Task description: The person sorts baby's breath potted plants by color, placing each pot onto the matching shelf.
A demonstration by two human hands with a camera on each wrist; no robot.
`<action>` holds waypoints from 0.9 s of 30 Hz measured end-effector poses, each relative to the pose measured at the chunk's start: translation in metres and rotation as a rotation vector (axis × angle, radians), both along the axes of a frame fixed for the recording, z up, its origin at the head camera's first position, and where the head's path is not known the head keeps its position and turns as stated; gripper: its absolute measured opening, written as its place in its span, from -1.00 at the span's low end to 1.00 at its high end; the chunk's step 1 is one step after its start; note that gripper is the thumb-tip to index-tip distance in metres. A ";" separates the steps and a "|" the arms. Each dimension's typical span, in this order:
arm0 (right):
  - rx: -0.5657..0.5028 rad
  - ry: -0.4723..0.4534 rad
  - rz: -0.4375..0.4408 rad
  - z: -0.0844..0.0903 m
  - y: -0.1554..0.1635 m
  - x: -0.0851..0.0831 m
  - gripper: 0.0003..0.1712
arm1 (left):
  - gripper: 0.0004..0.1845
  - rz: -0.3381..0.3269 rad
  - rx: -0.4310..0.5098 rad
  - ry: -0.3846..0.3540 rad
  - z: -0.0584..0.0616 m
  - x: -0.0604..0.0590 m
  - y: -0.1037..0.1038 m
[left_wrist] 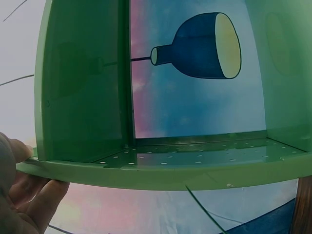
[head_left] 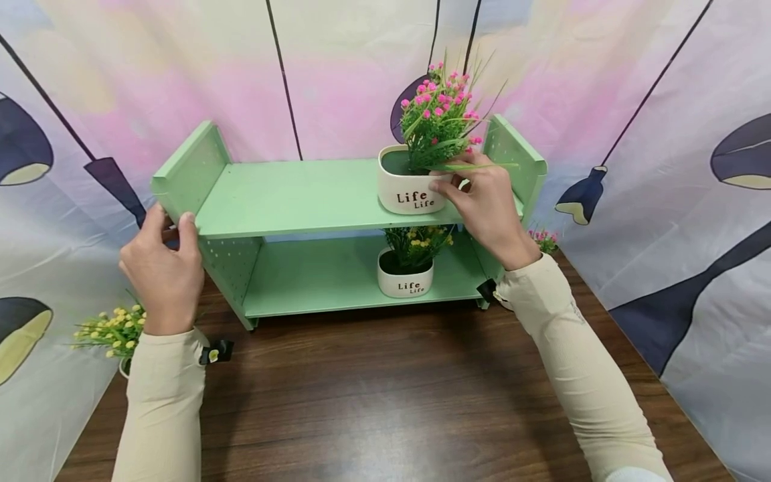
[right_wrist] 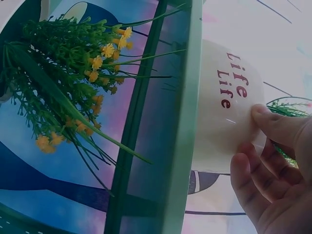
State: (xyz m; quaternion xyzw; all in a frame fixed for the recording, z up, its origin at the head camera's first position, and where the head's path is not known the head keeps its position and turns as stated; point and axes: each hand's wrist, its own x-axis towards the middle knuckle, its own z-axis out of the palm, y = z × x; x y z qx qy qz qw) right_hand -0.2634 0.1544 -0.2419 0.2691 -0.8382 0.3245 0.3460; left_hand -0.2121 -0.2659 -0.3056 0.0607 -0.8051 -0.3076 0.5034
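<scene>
Glossy white pot (head_left: 411, 189), right hand (head_left: 485, 206), perforated shelf (head_left: 313, 194)

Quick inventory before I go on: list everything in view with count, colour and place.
Shelf: one, light green, two tiers, on the table against the backdrop.
Pink-flower pot: one, white, lettered "Life", top tier, right side.
Yellow-flower pot: one, white, lower tier.
Second yellow-flower pot: one, table's left edge, behind the left sleeve.
Pink flowers: one bunch, right of the shelf, pot hidden.
Table: one, dark brown wood.
Backdrop: one, pastel, printed with lamps.
Left hand: grip on the shelf's left end.
Right hand: holds the pink-flower pot.
</scene>
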 end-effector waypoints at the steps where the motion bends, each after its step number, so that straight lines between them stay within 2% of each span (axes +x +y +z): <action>1: 0.003 0.004 0.002 0.000 0.000 0.000 -0.76 | -0.65 0.001 0.000 0.002 0.000 0.000 0.000; 11: 0.037 -0.057 0.006 0.008 -0.004 0.001 -0.78 | -0.67 0.016 0.005 -0.001 0.002 0.000 -0.001; 18: 0.019 -0.048 0.010 0.007 -0.007 0.002 -0.75 | -0.67 0.036 0.011 0.005 0.001 -0.001 -0.005; 24: -0.039 -0.062 -0.005 0.000 -0.002 0.012 -0.69 | -0.66 0.020 0.023 0.008 0.001 0.000 -0.006; 27: -0.055 -0.056 0.014 -0.004 0.004 0.020 -0.70 | -0.66 0.034 0.026 -0.002 0.001 0.002 -0.007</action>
